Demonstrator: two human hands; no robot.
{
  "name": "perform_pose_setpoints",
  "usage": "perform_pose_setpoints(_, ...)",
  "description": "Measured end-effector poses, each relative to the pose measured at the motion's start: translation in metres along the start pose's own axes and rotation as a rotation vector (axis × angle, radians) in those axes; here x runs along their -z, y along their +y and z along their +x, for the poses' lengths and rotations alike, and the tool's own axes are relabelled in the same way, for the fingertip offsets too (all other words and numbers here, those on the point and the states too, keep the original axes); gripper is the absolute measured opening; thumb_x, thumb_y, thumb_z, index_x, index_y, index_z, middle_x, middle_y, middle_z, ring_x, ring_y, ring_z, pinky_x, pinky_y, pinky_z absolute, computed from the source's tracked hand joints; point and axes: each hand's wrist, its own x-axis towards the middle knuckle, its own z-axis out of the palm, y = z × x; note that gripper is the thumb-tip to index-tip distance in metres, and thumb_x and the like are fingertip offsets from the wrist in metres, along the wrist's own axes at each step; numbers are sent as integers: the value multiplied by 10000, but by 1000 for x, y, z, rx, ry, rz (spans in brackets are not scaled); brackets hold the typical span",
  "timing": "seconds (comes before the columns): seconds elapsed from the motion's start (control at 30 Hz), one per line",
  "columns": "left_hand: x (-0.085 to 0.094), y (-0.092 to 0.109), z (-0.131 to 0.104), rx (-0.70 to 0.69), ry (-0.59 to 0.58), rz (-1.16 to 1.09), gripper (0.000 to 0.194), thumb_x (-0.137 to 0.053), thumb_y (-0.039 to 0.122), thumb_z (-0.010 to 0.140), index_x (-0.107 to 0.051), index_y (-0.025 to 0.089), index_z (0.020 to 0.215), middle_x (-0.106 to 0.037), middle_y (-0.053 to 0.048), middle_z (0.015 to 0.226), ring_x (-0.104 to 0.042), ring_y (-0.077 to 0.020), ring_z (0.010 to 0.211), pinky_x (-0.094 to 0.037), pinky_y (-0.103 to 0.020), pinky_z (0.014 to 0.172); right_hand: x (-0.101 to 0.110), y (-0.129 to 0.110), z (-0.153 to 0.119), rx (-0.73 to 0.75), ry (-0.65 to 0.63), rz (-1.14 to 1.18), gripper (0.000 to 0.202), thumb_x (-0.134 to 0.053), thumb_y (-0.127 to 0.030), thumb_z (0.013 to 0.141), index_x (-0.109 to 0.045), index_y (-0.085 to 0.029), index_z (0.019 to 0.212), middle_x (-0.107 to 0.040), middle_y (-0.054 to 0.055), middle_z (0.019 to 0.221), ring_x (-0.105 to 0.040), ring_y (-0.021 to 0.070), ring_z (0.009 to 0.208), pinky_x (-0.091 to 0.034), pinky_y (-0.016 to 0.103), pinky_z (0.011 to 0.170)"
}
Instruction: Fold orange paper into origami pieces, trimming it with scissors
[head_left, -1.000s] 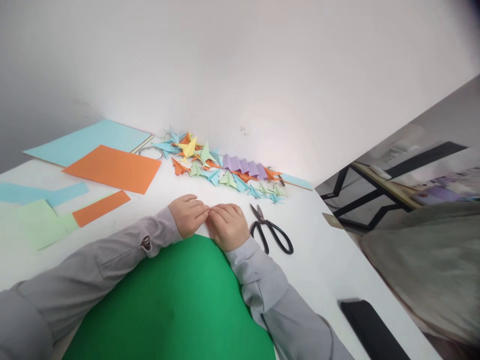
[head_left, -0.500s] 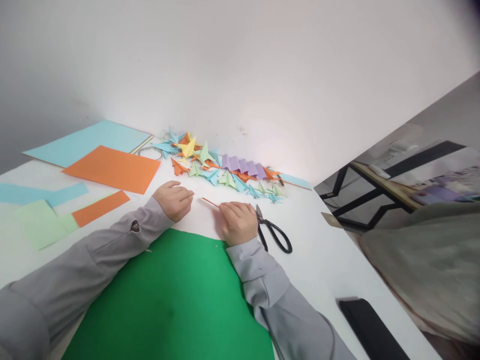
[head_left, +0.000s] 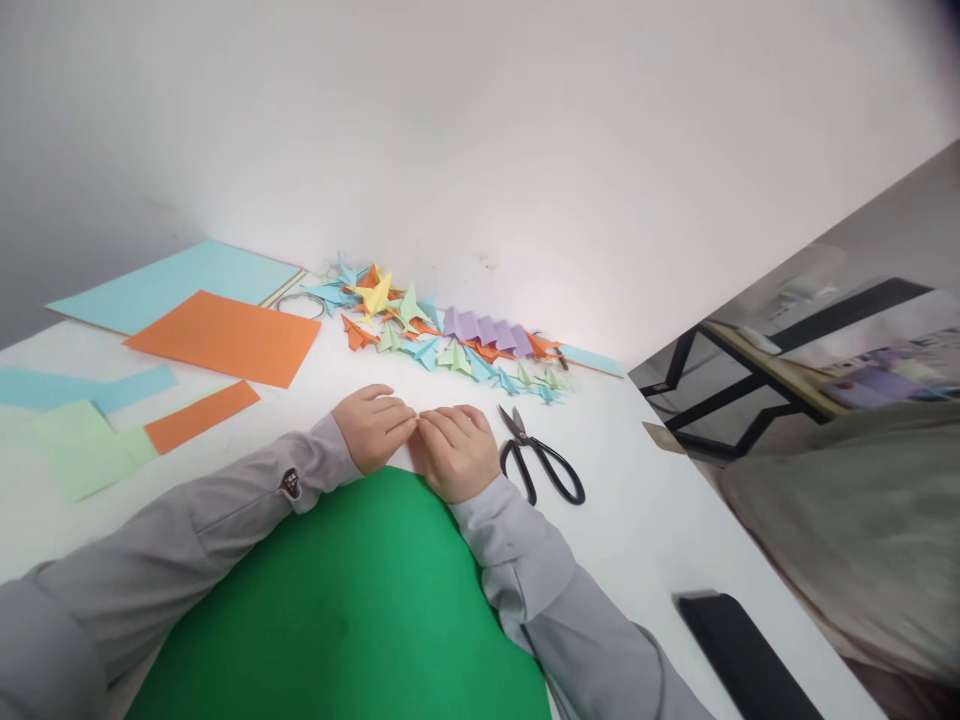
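Note:
My left hand (head_left: pixel 377 428) and my right hand (head_left: pixel 457 450) meet at the fingertips above the far edge of a green sheet (head_left: pixel 352 600). Both hands are closed in a pinch. The thin piece of orange paper between them is now almost wholly hidden by the fingers. Just right of my right hand lie black-handled scissors (head_left: pixel 541 455), blades slightly apart and pointing away. Beyond the hands sits a pile of small folded papers in yellow, orange, green and blue (head_left: pixel 375 295), with a pleated purple paper (head_left: pixel 487 332) on its right part.
Left on the white table (head_left: pixel 630 520) are a blue sheet (head_left: pixel 180 285), an orange sheet (head_left: pixel 225 335), a green piece (head_left: pixel 75 450) and an orange strip (head_left: pixel 202 415). A black object (head_left: pixel 746 655) lies at the lower right. A white wall rises behind.
My right hand has moved left, away from the scissors, and my left hand has moved right, so the fingertips now meet. The thin orange paper that stuck out from my right hand is now covered.

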Motion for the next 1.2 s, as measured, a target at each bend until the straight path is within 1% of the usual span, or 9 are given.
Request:
perform_pose_setpoints(0.1, -1, -2, -2, 14, -11, -15, 186, -407, 71, 787, -571, 148, 830, -687, -53, 817, -610, -151, 758, -434, -345, 796, 3, 0, 1, 0, -36, -13, 116, -469, -131, 795, -583, -145, 784, -684, 44, 766, -568, 152, 707, -367, 331, 715)
perform_pose_setpoints(0.3, 0, -13, -4, 57, 68, 68, 200, -409, 70, 766, -577, 170, 810, -699, -39, 808, -607, -135, 691, -443, -326, 746, 3, 8, -3, -67, -53, -49, 120, -472, -128, 789, -574, -159, 733, -659, 31, 679, -555, 150, 667, -355, 323, 672)
perform_pose_setpoints(0.5, 0, -27, -11, 102, 43, 118, 222, -408, 77, 753, -594, 186, 806, -711, -27, 818, -627, -127, 692, -446, -308, 724, 1, 17, -11, -198, 29, -69, 120, -499, -105, 741, -585, -161, 678, -663, 40, 641, -575, 164, 632, -379, 320, 653)
perform_pose_setpoints(0.6, 1, -26, -10, 71, 62, 124, 207, -420, 77, 751, -593, 180, 799, -710, -28, 802, -624, -129, 680, -449, -306, 719, 2, 15, -11, -255, 98, -62, 106, -517, -105, 758, -614, -144, 774, -694, 58, 737, -603, 173, 705, -395, 319, 692)
perform_pose_setpoints(0.7, 1, -18, -5, 28, 80, 94, 188, -427, 82, 754, -590, 165, 798, -706, -35, 792, -623, -131, 682, -451, -305, 726, 1, 10, -7, -191, 60, -12, 164, -540, -176, 788, -612, -118, 924, -699, 82, 888, -602, 197, 830, -399, 333, 750)
perform_pose_setpoints(0.77, 2, -13, -3, 11, 71, 62, 186, -424, 84, 756, -589, 156, 803, -705, -40, 797, -625, -133, 692, -452, -305, 730, -1, 7, -5, -126, 30, 18, 126, -543, -176, 802, -613, -138, 900, -706, 49, 853, -601, 180, 821, -391, 321, 742)
perform_pose_setpoints(0.83, 2, -11, -2, 21, 65, 51, 189, -423, 82, 757, -589, 156, 806, -706, -42, 807, -629, -132, 699, -451, -308, 737, -3, 5, -5, -95, 42, 18, 90, -538, -142, 803, -615, -160, 846, -711, 19, 814, -600, 163, 800, -379, 317, 737)
perform_pose_setpoints(1.07, 3, -19, -6, 62, 51, 77, 204, -420, 79, 755, -595, 167, 811, -711, -46, 816, -642, -146, 725, -443, -335, 754, -5, 9, -9, -114, 61, 6, 113, -541, -125, 786, -628, -168, 844, -712, 13, 821, -593, 160, 787, -373, 325, 714)
perform_pose_setpoints(1.2, 3, -24, -9, 120, -2, 101, 238, -404, 79, 751, -608, 177, 824, -712, -50, 825, -644, -152, 725, -448, -348, 758, -5, 10, -10, -170, 44, 16, 129, -533, -132, 792, -642, -182, 838, -710, 15, 820, -596, 154, 787, -374, 320, 716)
